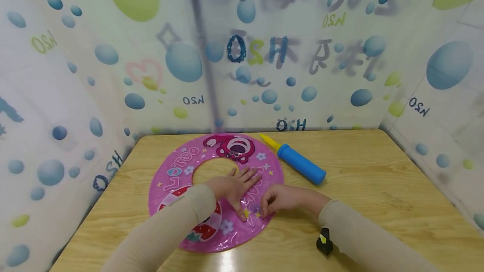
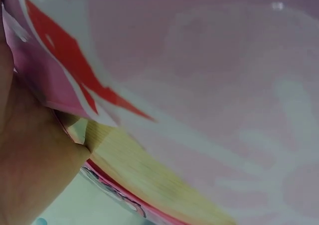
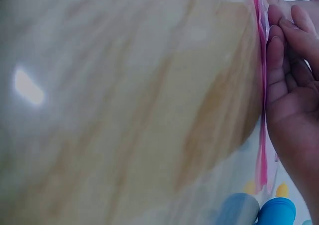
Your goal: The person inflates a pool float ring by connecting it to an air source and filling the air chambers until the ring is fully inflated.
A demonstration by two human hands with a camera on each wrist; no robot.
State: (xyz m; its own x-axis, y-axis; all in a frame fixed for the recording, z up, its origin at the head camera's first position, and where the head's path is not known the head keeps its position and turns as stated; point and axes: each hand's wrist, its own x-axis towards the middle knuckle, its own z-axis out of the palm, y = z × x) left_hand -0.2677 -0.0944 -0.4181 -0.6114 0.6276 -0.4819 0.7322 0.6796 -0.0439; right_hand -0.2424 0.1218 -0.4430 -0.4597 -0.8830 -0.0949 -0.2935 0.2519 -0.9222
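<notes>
A flat pink swim ring (image 1: 170, 184) with a cartoon bear and strawberry prints lies on the wooden table. My left hand (image 1: 236, 188) rests palm down across its right side, fingers spread and straight. Over the ring's right edge, my right hand (image 1: 281, 200) curls its fingers, thumb and forefinger tips together, pinching at the ring beside a small purplish translucent spot, perhaps the valve. The right wrist view shows the curled right hand (image 3: 294, 85) along the ring's thin edge (image 3: 263, 110). What lies between the fingertips is mostly hidden. The left wrist view shows part of the left hand (image 2: 35, 150).
A blue hand pump (image 1: 301, 163) with a yellow nozzle lies right of the ring, its nozzle towards the back edge. The wooden table (image 1: 359, 167) meets a patterned curtain (image 1: 321, 83) behind. A small black device (image 1: 324, 242) hangs at the right sleeve.
</notes>
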